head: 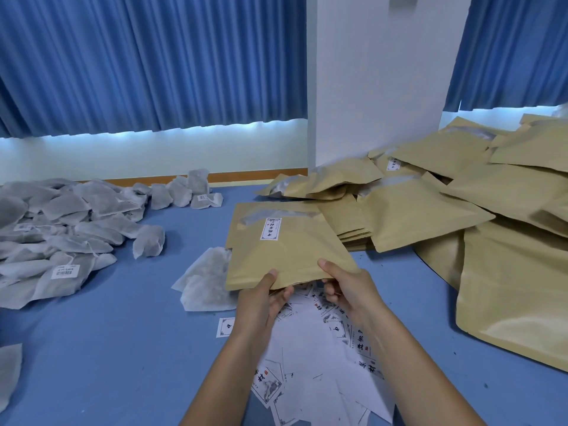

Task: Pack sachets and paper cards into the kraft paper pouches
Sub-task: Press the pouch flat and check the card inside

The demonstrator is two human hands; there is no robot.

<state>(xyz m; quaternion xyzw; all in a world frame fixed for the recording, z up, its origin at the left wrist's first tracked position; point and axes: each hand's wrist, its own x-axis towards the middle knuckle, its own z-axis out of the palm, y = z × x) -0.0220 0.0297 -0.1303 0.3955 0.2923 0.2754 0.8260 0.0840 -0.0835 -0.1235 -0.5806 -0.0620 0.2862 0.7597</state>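
A kraft paper pouch with a white label lies tilted in the middle of the blue table, its near edge lifted. My left hand pinches that near edge, thumb on top. My right hand pinches the same edge further right, fingers curled under it. Beneath my hands a heap of white paper cards with black print is spread out. Two white sachets lie partly under the pouch's left side.
A large pile of grey-white sachets covers the table's left. Several kraft pouches are heaped at the right, against a white pillar. One more sachet lies at the left edge. Blue curtains hang behind.
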